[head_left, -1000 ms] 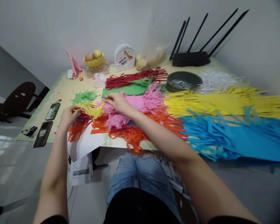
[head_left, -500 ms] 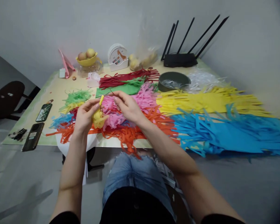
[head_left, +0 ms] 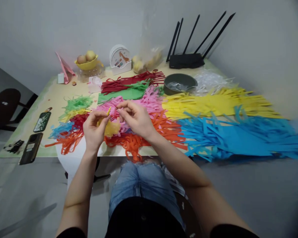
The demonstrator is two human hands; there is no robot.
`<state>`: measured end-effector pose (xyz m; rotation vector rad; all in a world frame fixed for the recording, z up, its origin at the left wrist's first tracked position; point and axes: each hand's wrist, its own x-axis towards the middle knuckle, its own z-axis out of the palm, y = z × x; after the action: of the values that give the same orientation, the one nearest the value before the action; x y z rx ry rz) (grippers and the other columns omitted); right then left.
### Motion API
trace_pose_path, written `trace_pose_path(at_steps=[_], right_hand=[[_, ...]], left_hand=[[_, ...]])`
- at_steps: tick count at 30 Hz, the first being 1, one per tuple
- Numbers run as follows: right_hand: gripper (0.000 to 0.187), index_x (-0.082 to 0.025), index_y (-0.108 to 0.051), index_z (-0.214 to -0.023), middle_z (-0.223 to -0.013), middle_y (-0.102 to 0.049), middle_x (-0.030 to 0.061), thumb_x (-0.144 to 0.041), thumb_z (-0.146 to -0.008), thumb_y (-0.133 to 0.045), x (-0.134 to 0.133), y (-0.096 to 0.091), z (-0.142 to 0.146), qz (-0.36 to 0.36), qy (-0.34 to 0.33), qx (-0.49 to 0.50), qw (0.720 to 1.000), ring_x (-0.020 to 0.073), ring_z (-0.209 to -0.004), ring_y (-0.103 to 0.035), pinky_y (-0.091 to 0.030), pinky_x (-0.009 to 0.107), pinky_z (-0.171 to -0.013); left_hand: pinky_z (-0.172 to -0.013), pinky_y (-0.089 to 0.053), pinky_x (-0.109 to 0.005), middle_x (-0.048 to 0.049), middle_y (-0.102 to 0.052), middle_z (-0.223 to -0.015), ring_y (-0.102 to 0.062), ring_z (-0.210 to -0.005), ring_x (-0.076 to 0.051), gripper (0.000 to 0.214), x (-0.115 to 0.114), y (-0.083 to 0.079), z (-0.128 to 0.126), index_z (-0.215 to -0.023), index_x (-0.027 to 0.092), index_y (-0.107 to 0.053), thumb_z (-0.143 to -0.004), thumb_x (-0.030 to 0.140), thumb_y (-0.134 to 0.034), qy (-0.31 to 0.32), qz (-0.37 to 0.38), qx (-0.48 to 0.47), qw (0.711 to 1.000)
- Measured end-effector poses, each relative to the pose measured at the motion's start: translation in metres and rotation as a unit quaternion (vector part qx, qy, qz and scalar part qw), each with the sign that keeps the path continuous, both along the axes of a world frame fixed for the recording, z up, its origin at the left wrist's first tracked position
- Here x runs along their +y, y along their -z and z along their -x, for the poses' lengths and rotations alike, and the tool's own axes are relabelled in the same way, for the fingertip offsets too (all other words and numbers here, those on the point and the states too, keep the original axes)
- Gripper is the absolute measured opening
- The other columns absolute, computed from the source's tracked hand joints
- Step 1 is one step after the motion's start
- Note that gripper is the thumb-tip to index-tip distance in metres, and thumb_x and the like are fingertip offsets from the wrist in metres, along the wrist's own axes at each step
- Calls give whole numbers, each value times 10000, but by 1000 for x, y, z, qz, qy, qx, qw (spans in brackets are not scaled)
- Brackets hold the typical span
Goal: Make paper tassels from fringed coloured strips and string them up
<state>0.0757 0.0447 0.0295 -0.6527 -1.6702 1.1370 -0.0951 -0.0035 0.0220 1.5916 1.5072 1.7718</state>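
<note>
My left hand (head_left: 95, 129) is closed round a bundle of yellow fringed strips (head_left: 111, 128), its narrow rolled top poking up between thumb and fingers. Close to its right, my right hand (head_left: 134, 117) pinches a thin dark strand, perhaps thread or wire, near that yellow top. Beneath both hands lie pink fringed strips (head_left: 154, 99) and orange fringed strips (head_left: 132, 145). Small fringed bundles in green (head_left: 78, 103), blue (head_left: 61, 129) and dark red (head_left: 78, 121) sit left of my left hand.
Yellow fringed sheets (head_left: 213, 104) and blue fringed sheets (head_left: 243, 135) spread to the right. Behind are a dark round bowl (head_left: 180, 84), a black router (head_left: 186, 61), a fruit bowl (head_left: 86, 64) and a white giraffe holder (head_left: 120, 61). Two phones (head_left: 31, 148) lie at the left edge.
The view has shifted slightly. My left hand has turned so that the yellow top points up more narrowly, and my right hand stays close with the dark strand.
</note>
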Motion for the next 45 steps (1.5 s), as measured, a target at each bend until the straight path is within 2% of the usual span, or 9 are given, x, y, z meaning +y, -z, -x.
trace_pose_path(at_steps=[3,26,29,32,35,38,41,44,45], right_hand=[[213,-173,-667,-968,-607,-576,-36,-362,-918,-581,-5,2,-1,5,-1,-38,999,100,-538,-503,-383,228,-561],[189,-177,-638,-878,-530,-497,-67,-358,-891,-586,-5,3,3,62,-8,-44,997,74,-465,-438,-339,211,-492],[237,-196,-614,-998,-556,-565,-74,-404,-886,-614,-1,5,5,110,-44,-2,993,78,-435,-505,-404,205,-476],[495,-214,-543,-1177,-639,-664,-60,-495,-808,-716,6,10,7,179,-126,66,974,109,-482,-611,-509,222,-512],[525,-187,-573,-1041,-649,-689,-26,-561,-733,-776,12,14,6,228,-182,53,955,114,-472,-608,-525,231,-487],[401,-176,-602,-834,-593,-640,-39,-500,-724,-810,17,16,2,202,-96,31,974,72,-402,-513,-432,188,-392],[344,-188,-596,-778,-622,-643,-42,-456,-746,-809,25,16,-4,170,29,147,974,61,-414,-505,-374,162,-355],[337,-194,-596,-782,-657,-668,-39,-443,-741,-821,34,17,-11,182,68,262,945,58,-448,-531,-404,148,-372],[339,-192,-606,-789,-656,-669,-41,-435,-726,-834,36,17,-13,193,62,283,937,57,-454,-535,-425,146,-385]], left_hand=[[-824,-526,-280,-14,-678,-854,-654,-836,-147,119,-4,0,-2,-860,201,-680,-809,251,-775,-43,-20,67,997],[-829,-532,-306,-30,-700,-904,-677,-881,-177,121,-3,-3,-2,-917,208,-701,-844,286,-756,-51,-13,105,993],[-816,-518,-315,-23,-704,-878,-666,-853,-178,83,-5,-7,-6,-904,222,-699,-864,282,-741,-48,-30,170,984],[-798,-502,-319,-19,-703,-859,-654,-832,-179,21,-8,-11,-9,-890,235,-685,-895,246,-702,-35,-45,244,968],[-792,-480,-325,-31,-697,-847,-645,-832,-190,77,-10,-5,-12,-866,242,-660,-930,208,-634,-10,-48,318,947],[-830,-466,-358,-63,-706,-853,-642,-848,-217,147,-9,12,-12,-837,230,-648,-957,213,-565,13,-20,378,925],[-836,-477,-374,-81,-717,-858,-652,-852,-237,133,8,22,3,-838,215,-668,-933,243,-580,101,69,385,915],[-835,-505,-352,-84,-745,-941,-676,-893,-237,92,49,7,45,-866,206,-703,-872,279,-646,182,156,323,916],[-827,-510,-351,-93,-748,-965,-680,-895,-236,121,67,-4,65,-858,198,-702,-885,275,-614,156,162,296,928]])
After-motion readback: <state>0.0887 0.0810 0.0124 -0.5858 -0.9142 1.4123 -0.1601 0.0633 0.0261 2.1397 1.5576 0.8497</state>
